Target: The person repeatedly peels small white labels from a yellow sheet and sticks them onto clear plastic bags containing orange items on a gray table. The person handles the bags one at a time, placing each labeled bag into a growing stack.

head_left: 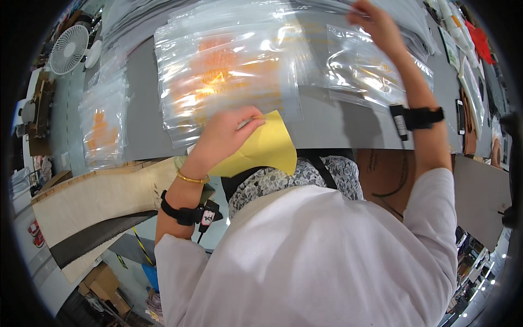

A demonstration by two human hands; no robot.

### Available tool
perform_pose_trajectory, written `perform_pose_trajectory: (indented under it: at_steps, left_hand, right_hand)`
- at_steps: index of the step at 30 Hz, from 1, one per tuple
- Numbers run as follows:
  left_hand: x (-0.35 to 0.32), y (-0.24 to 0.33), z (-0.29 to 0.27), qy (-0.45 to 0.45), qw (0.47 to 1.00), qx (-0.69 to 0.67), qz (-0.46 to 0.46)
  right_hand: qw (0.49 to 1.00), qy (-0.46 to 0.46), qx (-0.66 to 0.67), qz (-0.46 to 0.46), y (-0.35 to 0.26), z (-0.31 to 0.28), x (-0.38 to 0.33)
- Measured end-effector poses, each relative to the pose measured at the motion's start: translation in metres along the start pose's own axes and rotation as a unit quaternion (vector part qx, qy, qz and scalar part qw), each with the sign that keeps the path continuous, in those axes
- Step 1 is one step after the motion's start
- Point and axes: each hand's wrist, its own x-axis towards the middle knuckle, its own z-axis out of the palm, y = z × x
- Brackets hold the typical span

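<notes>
Stack of clear plastic bags with orange print (229, 76) upper centre on the table (327, 128), another clear bag (362, 71) upper right, smaller bag pile (102, 128) at left, brown cardboard box (389, 174) right of centre

left hand (226, 136): pinches yellow sheet (265, 148) | right hand (375, 24): grips clear bag (366, 68) | grey table (327, 122)

The person is wearing a white short-sleeved top over a grey patterned garment with a black strap. A black wristband with a small device is sitting on each wrist, and a thin gold bangle is circling the left wrist at nine o'clock.
</notes>
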Motion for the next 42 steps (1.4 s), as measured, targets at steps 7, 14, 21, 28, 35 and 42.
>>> perform_pose_trajectory:
  at_steps: [7, 14, 21, 28, 35, 42]
  left_hand:
    - [0.027, 0.007, -0.001, -0.054, 0.993, -0.096, -0.049]
    - [0.039, 0.022, -0.002, -0.103, 0.963, -0.206, -0.142]
    - [0.022, 0.034, -0.001, -0.093, 0.923, -0.344, -0.144]
    - [0.012, 0.021, 0.006, -0.068, 0.931, -0.334, -0.13]
    - [0.013, 0.014, 0.009, -0.052, 0.924, -0.36, -0.114]
    - [0.007, 0.003, 0.008, -0.093, 0.877, -0.453, -0.13]
  right_hand:
    - [0.832, 0.146, -0.512, -0.155, 0.003, -0.086, -0.041]
    - [0.957, -0.033, -0.018, -0.288, -0.161, 0.081, -0.167]
    - [0.973, 0.02, 0.075, -0.217, -0.175, 0.1, -0.172]
    - [0.984, -0.015, 0.03, -0.178, -0.189, 0.102, -0.183]
    - [0.979, -0.001, -0.041, -0.2, -0.201, 0.102, -0.184]
    - [0.959, 0.027, -0.085, -0.271, -0.206, 0.109, -0.185]
